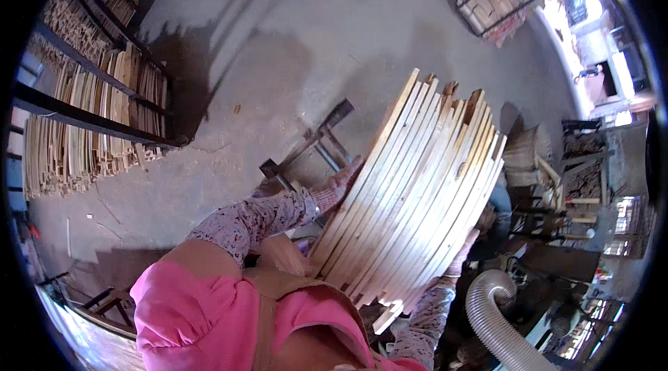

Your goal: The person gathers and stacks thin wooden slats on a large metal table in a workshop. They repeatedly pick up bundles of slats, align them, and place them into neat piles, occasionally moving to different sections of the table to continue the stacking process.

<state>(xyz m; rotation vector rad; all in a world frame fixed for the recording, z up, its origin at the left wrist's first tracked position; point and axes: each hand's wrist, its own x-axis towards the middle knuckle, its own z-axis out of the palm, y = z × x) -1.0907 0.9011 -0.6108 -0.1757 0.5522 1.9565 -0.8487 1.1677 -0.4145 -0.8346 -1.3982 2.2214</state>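
Note:
A wide bundle of pale wooden strips (424,183), lined side by side with uneven ends, is held between my two hands in front of my body. My left hand (338,189), in a reddish knit glove, presses against the bundle's left side; its fingertips are partly hidden by the wood. On the opposite side my right hand (461,254), gloved too, grips the outer strip near its lower part. Patterned sleeves cover both forearms. One short strip (387,318) sticks out at the bundle's lower end. Behind the bundle a dark metal stand (325,136) rests on the floor.
Along the left a dark metal rack (97,127) holds many wooden strips. A ribbed flexible hose (487,308) curves at lower right beside machinery. At the top right stands a framed load of wood (494,2). Sacks (527,152) and stacked timber (584,155) lie farther right.

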